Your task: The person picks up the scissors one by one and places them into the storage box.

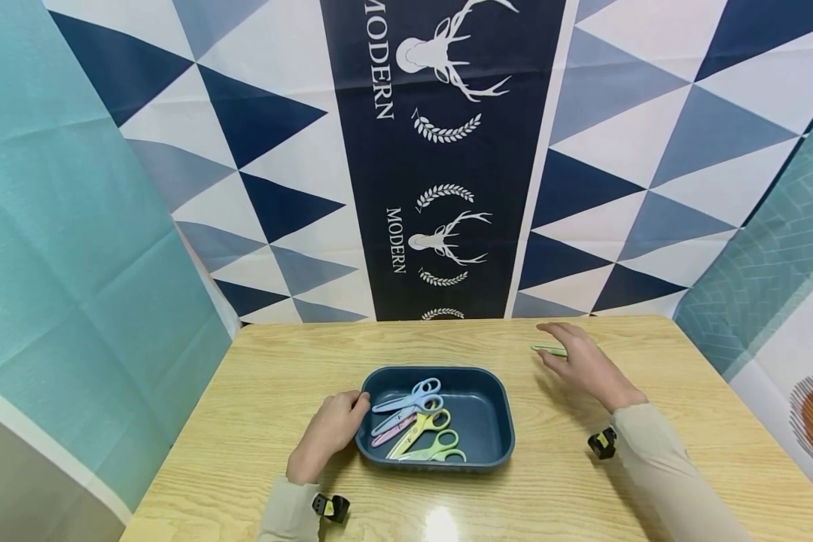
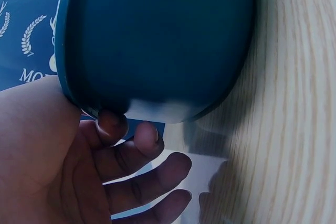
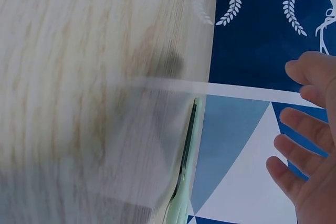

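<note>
A dark blue plastic box (image 1: 484, 421) stands on the table, with several children's scissors inside: blue (image 1: 425, 403), pink (image 1: 393, 431), yellow (image 1: 420, 430) and green (image 1: 440, 452). My left hand (image 1: 335, 425) grips the box's left rim, fingers against the outer wall. In the left wrist view the box (image 2: 157, 40) hides part of the thumb. Another light green pair of scissors (image 1: 550, 350) lies on the table at the back right. Over these scissors (image 3: 179, 198) hovers my right hand (image 1: 586, 365), its fingers spread and apart from them.
The wooden table (image 1: 291, 361) ends at a patterned cloth backdrop (image 1: 447, 293) behind. A teal cloth (image 1: 108, 263) hangs at the left, another cloth (image 1: 786, 256) at the right. Each wrist carries a small black camera (image 1: 603, 443).
</note>
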Demonstrator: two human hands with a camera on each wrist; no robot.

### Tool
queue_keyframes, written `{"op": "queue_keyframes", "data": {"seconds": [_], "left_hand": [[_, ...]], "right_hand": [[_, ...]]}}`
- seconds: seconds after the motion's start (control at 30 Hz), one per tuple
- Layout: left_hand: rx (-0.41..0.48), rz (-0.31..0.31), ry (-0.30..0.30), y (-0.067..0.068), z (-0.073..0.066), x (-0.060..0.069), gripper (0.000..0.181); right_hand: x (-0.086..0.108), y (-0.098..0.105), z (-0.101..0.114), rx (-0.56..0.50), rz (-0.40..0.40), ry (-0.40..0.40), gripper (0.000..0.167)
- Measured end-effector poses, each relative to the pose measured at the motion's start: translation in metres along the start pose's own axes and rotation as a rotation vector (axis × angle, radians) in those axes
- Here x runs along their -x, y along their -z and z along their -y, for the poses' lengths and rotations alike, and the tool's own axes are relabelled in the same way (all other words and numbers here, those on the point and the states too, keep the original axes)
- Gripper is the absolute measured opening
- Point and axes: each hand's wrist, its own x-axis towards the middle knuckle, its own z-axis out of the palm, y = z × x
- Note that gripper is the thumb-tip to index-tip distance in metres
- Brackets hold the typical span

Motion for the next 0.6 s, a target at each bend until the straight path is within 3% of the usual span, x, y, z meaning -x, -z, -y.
{"op": "queue_keyframes", "data": {"seconds": [0.3, 0.6], "left_hand": [[-0.01, 0.001, 0.005, 0.0, 0.0, 0.0, 0.039], [-0.01, 0.0, 0.002, -0.001, 0.001, 0.001, 0.039]], "right_hand": [[0.003, 0.001, -0.005, 0.003, -0.088, -0.009, 0.06], [0.004, 0.001, -0.014, 0.001, -0.089, -0.053, 0.067]]}}
